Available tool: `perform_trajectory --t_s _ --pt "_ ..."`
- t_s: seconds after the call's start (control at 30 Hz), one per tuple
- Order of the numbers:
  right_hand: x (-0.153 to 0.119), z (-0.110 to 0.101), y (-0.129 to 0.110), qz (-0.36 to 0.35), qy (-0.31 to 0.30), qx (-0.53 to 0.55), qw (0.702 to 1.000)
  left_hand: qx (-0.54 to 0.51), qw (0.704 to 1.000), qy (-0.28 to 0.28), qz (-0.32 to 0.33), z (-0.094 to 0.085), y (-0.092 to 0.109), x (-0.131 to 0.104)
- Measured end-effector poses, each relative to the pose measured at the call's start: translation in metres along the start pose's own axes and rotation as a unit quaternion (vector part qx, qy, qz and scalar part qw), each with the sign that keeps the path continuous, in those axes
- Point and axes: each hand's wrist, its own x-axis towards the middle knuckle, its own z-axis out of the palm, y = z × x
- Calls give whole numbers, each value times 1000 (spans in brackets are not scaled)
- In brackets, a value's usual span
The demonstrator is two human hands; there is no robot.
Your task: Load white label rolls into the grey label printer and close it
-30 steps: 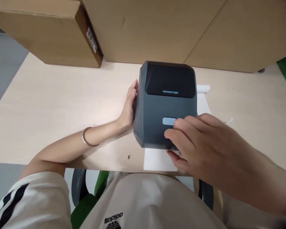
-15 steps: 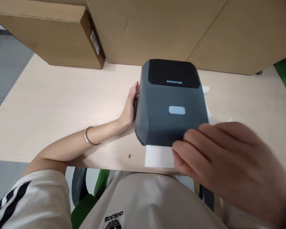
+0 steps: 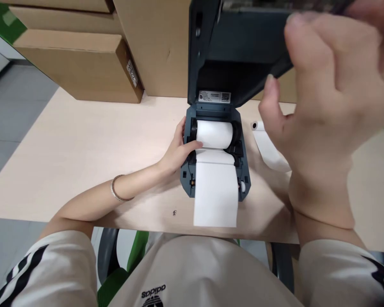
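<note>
A dark grey label printer [image 3: 243,192] stands on the table with its lid [image 3: 240,47] swung up. Inside lies a white paper roll [image 3: 214,134], and its white paper strip [image 3: 216,192] runs out over the front edge. My left hand [image 3: 177,153] wraps the printer's left side, its thumb reaching in to the edge of the roll. High on the right, my right hand [image 3: 329,76] has its fingers curled at the lid's raised edge, thumb apart below; it is slightly blurred.
A small roll of white paper [image 3: 269,147] lies unrolled to the right of the printer. Cardboard boxes [image 3: 80,68] stand at the back left, and a large cardboard sheet [image 3: 160,55] rises behind the printer. The table's front edge [image 3: 166,230] is close to my body.
The printer's lid has swung from closed to raised, showing the roll inside. My right hand has gone up with it from the front corner. My left thumb now reaches over the printer's rim.
</note>
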Motion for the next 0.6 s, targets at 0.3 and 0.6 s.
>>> perform_trajectory --t_s 0.3,0.6 --pt "20 48 13 -4 -90 -148 985 54 998 22 36 -3 -4 2" --pt "24 92 6 8 -230 -119 966 91 995 24 26 -5 1 4"
